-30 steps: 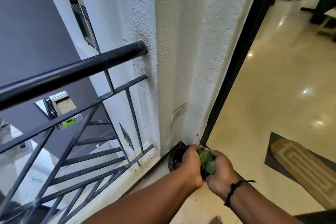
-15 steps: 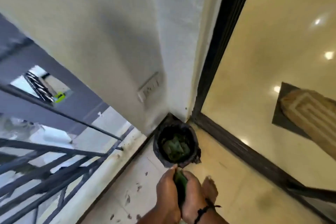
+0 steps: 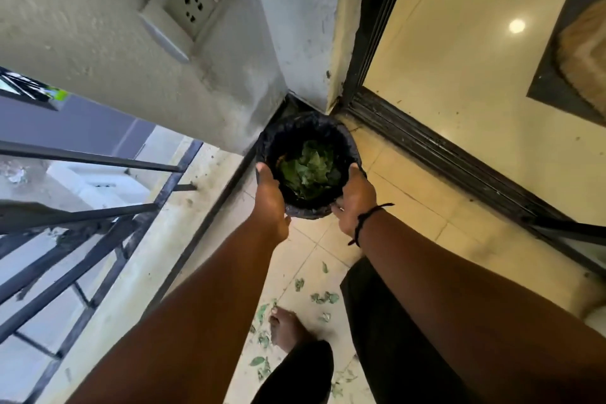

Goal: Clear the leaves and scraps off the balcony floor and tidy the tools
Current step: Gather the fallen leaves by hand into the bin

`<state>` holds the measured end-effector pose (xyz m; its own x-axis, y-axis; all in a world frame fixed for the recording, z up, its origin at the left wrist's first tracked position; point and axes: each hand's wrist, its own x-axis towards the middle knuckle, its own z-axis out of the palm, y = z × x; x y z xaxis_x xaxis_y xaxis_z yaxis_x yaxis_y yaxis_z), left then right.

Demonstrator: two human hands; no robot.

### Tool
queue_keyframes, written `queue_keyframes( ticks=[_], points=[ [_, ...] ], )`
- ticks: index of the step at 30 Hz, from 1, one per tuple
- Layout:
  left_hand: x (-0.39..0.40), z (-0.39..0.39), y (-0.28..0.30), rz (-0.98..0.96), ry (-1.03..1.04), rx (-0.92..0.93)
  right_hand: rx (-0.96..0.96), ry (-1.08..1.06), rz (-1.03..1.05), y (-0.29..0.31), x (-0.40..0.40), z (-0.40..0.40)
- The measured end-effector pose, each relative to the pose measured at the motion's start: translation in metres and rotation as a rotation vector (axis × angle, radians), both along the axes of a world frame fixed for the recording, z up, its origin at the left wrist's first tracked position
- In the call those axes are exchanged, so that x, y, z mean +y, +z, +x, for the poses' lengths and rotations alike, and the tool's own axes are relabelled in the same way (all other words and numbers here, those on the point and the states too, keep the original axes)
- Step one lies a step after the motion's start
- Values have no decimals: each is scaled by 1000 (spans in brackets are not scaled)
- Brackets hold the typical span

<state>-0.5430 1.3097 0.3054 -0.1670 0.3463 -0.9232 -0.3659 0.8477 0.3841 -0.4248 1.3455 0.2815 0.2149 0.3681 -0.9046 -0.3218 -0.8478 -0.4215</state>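
Black bag-lined bin (image 3: 296, 138), centre of frame, stands in the wall corner beside the door track (image 3: 436, 154); it holds a heap of green leaves (image 3: 306, 170). Left hand (image 3: 270, 197) and right hand (image 3: 354, 198) grip its rim on opposite sides. Loose leaf scraps (image 3: 323, 298) lie on the floor tiles (image 3: 410, 207), lower centre, near a bare foot (image 3: 285, 328).

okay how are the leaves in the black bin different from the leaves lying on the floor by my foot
The leaves in the bin are heaped in one dense, dark green pile; the leaves on the floor lie scattered, small and paler. The first sit inside the black bin, between the left hand and right hand; the second lie loose on tile. Both are green scraps.
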Motion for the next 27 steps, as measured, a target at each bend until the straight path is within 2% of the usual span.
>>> queue_keyframes(
  ticks=[1,2,4,7,10,12,16,20,24,27],
  points=[
    [-9,-3,3,1,-113,41,30,-14,-166,7,-19,5],
    [-22,-4,6,-4,-221,117,26,64,-161,1,-32,8],
    [-46,-10,11,21,-532,286,-51,203,-111,-7,-63,26],
    [-93,-24,22,65,-1007,461,-192,553,-38,-2,-99,36],
    [-136,-35,55,68,-1337,555,-357,752,48,-30,-153,62],
    [-158,-42,77,82,-1476,615,-437,882,99,12,-159,51],
    [-194,-58,131,112,-1504,700,-401,1187,159,120,-172,19],
    [-228,-81,180,113,-1435,793,-511,1656,305,193,-180,-6],
    [-255,-102,223,91,-1294,906,-614,1983,517,245,-188,-34],
    [-262,-111,251,116,-1206,967,-754,2096,707,270,-189,-55]
  ],
)
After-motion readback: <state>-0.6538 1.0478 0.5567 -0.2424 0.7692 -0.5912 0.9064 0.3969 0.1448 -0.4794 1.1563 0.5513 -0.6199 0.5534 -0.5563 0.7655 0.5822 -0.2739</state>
